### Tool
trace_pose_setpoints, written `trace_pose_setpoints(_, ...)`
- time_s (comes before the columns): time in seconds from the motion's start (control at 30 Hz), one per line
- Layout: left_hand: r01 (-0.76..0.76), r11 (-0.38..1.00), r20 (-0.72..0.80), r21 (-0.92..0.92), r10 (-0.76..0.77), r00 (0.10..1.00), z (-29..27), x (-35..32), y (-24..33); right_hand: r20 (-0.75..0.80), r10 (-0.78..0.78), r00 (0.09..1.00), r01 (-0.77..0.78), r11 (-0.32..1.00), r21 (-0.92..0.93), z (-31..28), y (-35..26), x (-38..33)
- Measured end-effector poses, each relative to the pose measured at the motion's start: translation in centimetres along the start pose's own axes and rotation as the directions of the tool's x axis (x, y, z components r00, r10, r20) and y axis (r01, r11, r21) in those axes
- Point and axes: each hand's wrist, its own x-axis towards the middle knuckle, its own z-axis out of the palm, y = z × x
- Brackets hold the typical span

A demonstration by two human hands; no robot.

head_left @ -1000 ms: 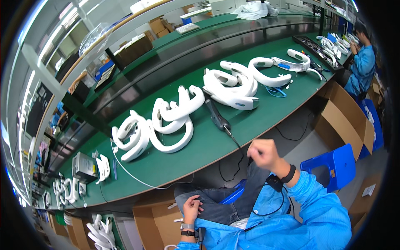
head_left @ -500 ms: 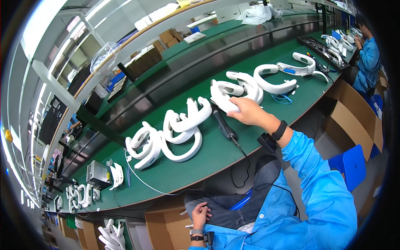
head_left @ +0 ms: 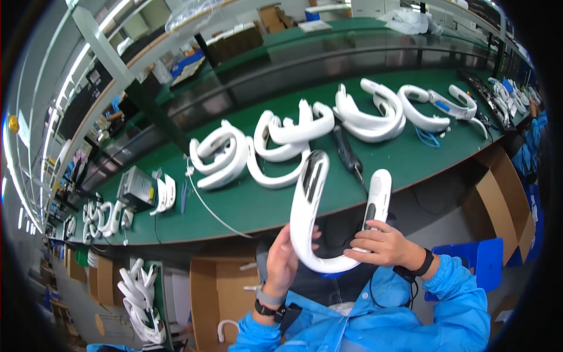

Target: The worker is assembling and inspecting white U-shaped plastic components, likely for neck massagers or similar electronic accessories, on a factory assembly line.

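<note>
Both hands on a white U-shaped device [head_left: 304, 226], held up on the wearer's side of the dark power screwdriver [head_left: 348, 151].
From my remote post I log: left hand [head_left: 281, 258] curled around the device's left limb, fingertips showing inside the curve; right hand [head_left: 382, 245] closed over the lower right limb, open ends pointing away from the wearer. Screwdriver lies on the green table [head_left: 375, 167]. Left of it I count clustered white curved units [head_left: 224, 154], then, well apart, a grey metal box [head_left: 135, 189]; just right of it, a white stack [head_left: 375, 120]; farther right, a coiled blue cable [head_left: 428, 138].
</note>
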Motion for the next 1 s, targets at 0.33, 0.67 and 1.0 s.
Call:
trace_pose_setpoints(0.33,-0.024,0.737,-0.023,-0.676,0.011,1.0,-1.5,-2.6,-1.7,0.241,0.644,0.726,-0.42,0.137,0.897,3.2,-4.2,-2.2)
trace_pose_setpoints(0.67,0.035,0.96,-0.422,0.279,0.09,0.902,-4.2,-7.3,-4.3,0.455,0.415,0.788,-0.122,-0.619,0.776,2.3,-7.2,2.1)
trace_pose_setpoints(1.0,-0.104,0.742,-0.318,0.662,0.405,0.857,-1.3,-5.7,-1.3,0.596,0.304,0.743,-0.246,-0.704,0.666,4.1,-7.0,1.5)
